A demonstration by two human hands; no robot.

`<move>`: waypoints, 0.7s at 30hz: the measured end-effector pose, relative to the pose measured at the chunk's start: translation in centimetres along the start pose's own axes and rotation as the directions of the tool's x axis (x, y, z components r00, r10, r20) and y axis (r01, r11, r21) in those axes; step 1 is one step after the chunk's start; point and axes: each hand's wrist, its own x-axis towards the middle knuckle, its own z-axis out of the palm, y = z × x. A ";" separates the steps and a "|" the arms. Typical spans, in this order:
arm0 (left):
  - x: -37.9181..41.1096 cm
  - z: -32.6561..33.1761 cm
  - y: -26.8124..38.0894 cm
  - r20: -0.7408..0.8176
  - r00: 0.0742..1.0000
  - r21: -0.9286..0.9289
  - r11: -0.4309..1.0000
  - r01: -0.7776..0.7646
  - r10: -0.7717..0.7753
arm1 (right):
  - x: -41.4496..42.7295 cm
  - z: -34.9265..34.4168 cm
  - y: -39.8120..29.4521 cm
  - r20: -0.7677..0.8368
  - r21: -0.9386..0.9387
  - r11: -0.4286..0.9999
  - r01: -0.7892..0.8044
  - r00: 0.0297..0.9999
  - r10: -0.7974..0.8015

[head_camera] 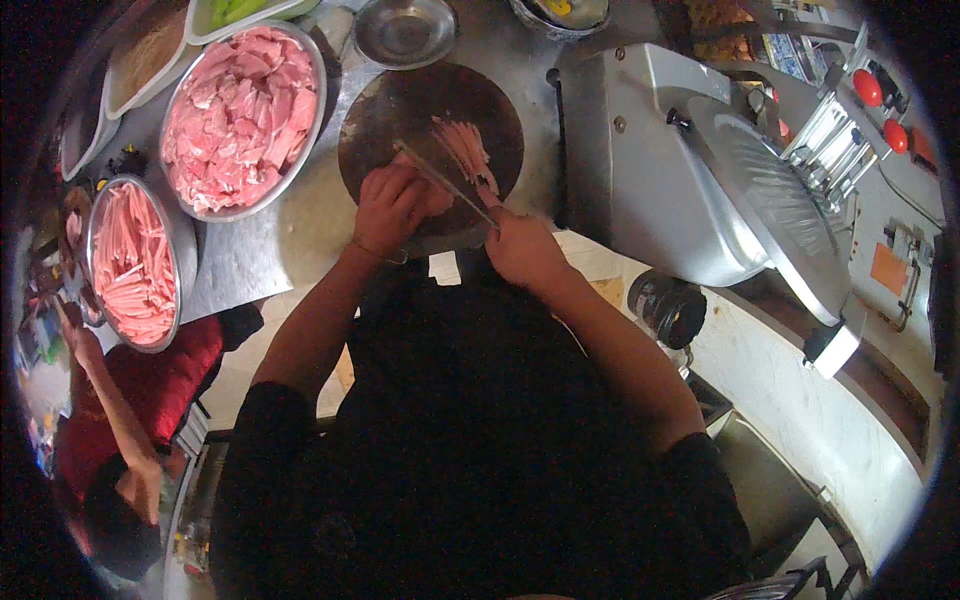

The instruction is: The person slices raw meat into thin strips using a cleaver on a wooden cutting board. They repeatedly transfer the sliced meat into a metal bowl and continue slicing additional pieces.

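Note:
A round, dark chopping block point(375, 112) stands on the metal counter before me. My right hand point(525, 247) grips a knife point(450, 186), seen nearly edge-on, its blade running up and left over the block. My left hand point(390, 202) presses on a piece of raw pink meat point(439, 201), its fingers bent close beside the blade. The meat lies partly under my left hand and the knife, so its full shape is hidden. Cut meat strips point(463, 148) lie in a bunch on the block, to the right of the blade.
A metal bowl of meat slices point(240, 120) and another of meat strips point(135, 262) stand at left. An empty metal bowl point(406, 31) sits behind the block. A meat slicer point(675, 165) borders the right side. Another person point(120, 420) is at lower left.

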 end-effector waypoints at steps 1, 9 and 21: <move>-0.1 0.1 -0.1 -0.008 1.000 0.008 1.000 -0.008 0.009 | -0.4 0.3 0.1 -0.015 -0.019 0.996 0.087 0.996 -0.087; -1.0 1.1 -0.3 0.000 1.000 0.041 0.999 0.020 -0.020 | -1.1 1.7 0.1 -0.099 0.091 0.994 0.065 0.993 -0.056; -1.4 1.2 -1.0 0.007 1.000 0.089 0.996 -0.006 0.006 | -0.9 0.6 -0.1 0.099 0.127 0.989 -0.079 0.993 0.066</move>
